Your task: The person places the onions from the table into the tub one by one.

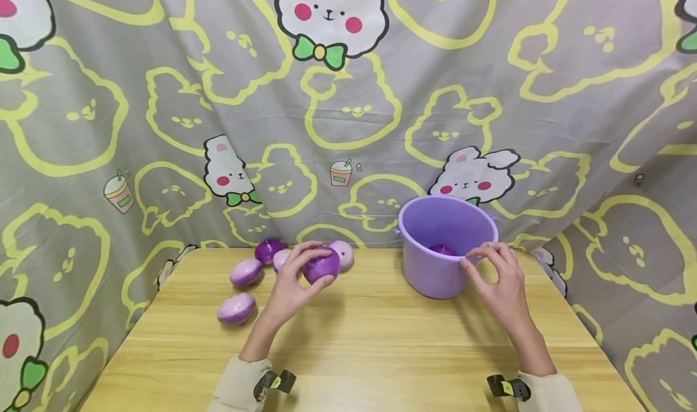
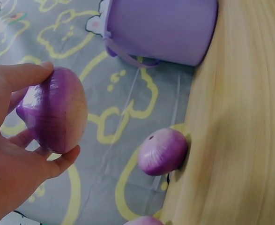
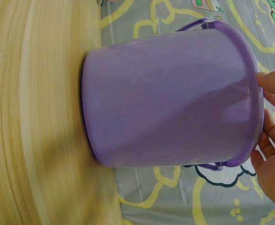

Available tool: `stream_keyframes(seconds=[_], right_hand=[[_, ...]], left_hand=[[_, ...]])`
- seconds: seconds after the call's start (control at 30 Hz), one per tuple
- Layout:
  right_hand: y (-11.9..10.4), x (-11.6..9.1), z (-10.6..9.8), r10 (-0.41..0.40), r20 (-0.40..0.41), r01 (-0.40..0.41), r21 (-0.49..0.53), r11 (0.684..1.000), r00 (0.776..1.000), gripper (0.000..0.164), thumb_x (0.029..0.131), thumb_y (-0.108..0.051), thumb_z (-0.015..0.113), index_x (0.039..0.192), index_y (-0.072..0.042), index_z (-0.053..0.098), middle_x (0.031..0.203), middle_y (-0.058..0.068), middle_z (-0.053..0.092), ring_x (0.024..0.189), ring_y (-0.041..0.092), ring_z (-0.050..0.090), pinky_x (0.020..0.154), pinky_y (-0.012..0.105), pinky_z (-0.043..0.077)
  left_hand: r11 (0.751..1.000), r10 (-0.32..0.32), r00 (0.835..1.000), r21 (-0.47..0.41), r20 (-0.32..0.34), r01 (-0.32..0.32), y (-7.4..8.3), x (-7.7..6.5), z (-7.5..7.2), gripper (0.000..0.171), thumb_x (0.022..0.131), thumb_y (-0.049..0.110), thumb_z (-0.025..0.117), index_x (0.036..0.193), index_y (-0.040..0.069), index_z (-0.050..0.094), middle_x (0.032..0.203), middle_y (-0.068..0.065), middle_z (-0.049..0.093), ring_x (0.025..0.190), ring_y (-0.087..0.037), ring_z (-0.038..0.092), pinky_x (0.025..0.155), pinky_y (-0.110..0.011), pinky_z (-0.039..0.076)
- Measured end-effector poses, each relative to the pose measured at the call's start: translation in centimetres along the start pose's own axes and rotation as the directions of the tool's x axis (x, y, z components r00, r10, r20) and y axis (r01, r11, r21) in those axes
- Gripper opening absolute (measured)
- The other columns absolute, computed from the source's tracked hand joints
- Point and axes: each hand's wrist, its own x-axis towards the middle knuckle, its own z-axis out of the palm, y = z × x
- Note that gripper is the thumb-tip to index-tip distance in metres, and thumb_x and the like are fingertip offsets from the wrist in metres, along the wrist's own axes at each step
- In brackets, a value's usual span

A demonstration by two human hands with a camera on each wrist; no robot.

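Observation:
In the head view my left hand [image 1: 294, 291] holds a purple onion [image 1: 322, 265] between thumb and fingers, raised above the table. The left wrist view shows this onion [image 2: 57, 110] with its pointed tip toward the palm. My right hand [image 1: 503, 285] pinches the near right rim of a lilac bucket [image 1: 435, 279], thumb outside and fingers over the edge. Inside the bucket a dark purple rounded thing [image 1: 443, 250], likely another onion, is partly visible. The right wrist view shows fingertips [image 3: 268, 82] at the bucket's rim.
Several more onions lie on the left of the wooden table [image 1: 381, 351]: a dark one [image 1: 269, 250] at the back, paler ones [image 1: 246, 271] nearby, and one nearest the front [image 1: 236, 308]. A pale onion [image 1: 343, 255] sits behind the left hand. A patterned curtain [image 1: 354, 127] hangs behind.

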Motion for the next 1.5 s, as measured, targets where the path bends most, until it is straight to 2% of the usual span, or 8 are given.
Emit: stream_keyframes(seconds=[0.23, 0.43, 0.77, 1.03, 1.27, 1.5], right_hand=[[0.0, 0.0, 0.0, -0.017, -0.009, 0.017, 0.004, 1.000, 1.000, 0.023, 0.076, 0.004, 0.086, 0.094, -0.005, 0.073, 0.102, 0.012, 0.060, 0.106, 0.027, 0.049, 0.099, 0.027, 0.032], [-0.2, -0.1, 0.0, 0.003, -0.002, -0.003, 0.004, 1.000, 1.000, 0.023, 0.077, 0.003, 0.085, 0.094, -0.005, 0.073, 0.103, 0.013, 0.060, 0.108, 0.025, 0.049, 0.100, 0.027, 0.032], [-0.1, 0.0, 0.0, -0.005, -0.006, 0.005, 0.006, 1.000, 1.000, 0.023, 0.076, 0.004, 0.086, 0.093, -0.005, 0.073, 0.101, 0.012, 0.060, 0.106, 0.024, 0.049, 0.099, 0.026, 0.031], [-0.2, 0.0, 0.0, -0.005, -0.012, 0.005, 0.014, 1.000, 1.000, 0.024, 0.075, 0.005, 0.087, 0.093, -0.006, 0.074, 0.102, 0.013, 0.061, 0.107, 0.022, 0.049, 0.099, 0.024, 0.031], [-0.2, 0.0, 0.0, 0.007, 0.006, -0.007, 0.012, 1.000, 1.000, 0.022, 0.077, 0.004, 0.085, 0.094, -0.004, 0.073, 0.103, 0.013, 0.060, 0.108, 0.025, 0.048, 0.100, 0.028, 0.031], [-0.3, 0.0, 0.0, -0.017, -0.013, 0.018, 0.019, 1.000, 1.000, 0.024, 0.075, 0.005, 0.086, 0.093, -0.004, 0.073, 0.102, 0.013, 0.060, 0.106, 0.025, 0.049, 0.100, 0.025, 0.031]], left_hand=[[1.000, -0.006, 1.000, -0.012, 0.003, 0.006, 0.6, 0.4, 0.4, 0.041, 0.082, -0.006, 0.082, 0.120, -0.003, 0.069, 0.138, -0.030, 0.051, 0.128, -0.044, 0.052, 0.100, -0.057, 0.051], [1.000, -0.017, 1.000, -0.024, 0.009, 0.017, 0.9, 0.9, 0.7, 0.041, 0.083, -0.005, 0.081, 0.122, -0.002, 0.069, 0.140, -0.027, 0.051, 0.129, -0.044, 0.051, 0.101, -0.058, 0.050], [0.999, 0.016, 1.000, -0.052, 0.014, -0.015, 1.4, 1.7, 1.3, 0.041, 0.083, -0.005, 0.081, 0.122, -0.003, 0.068, 0.140, -0.027, 0.051, 0.131, -0.043, 0.049, 0.101, -0.058, 0.049], [0.998, 0.014, 1.000, -0.066, 0.009, -0.013, 1.7, 2.2, 1.9, 0.041, 0.083, -0.005, 0.081, 0.122, -0.003, 0.068, 0.139, -0.028, 0.050, 0.129, -0.041, 0.051, 0.100, -0.057, 0.051], [0.997, 0.004, 1.000, -0.082, 0.006, -0.003, 2.1, 2.6, 2.3, 0.041, 0.083, -0.005, 0.082, 0.122, -0.002, 0.069, 0.140, -0.027, 0.051, 0.130, -0.040, 0.050, 0.101, -0.056, 0.050], [0.995, 0.029, 1.000, -0.092, 0.001, -0.029, 2.4, 2.9, 2.6, 0.042, 0.081, -0.006, 0.082, 0.121, -0.003, 0.069, 0.138, -0.027, 0.052, 0.128, -0.041, 0.053, 0.101, -0.055, 0.050]])
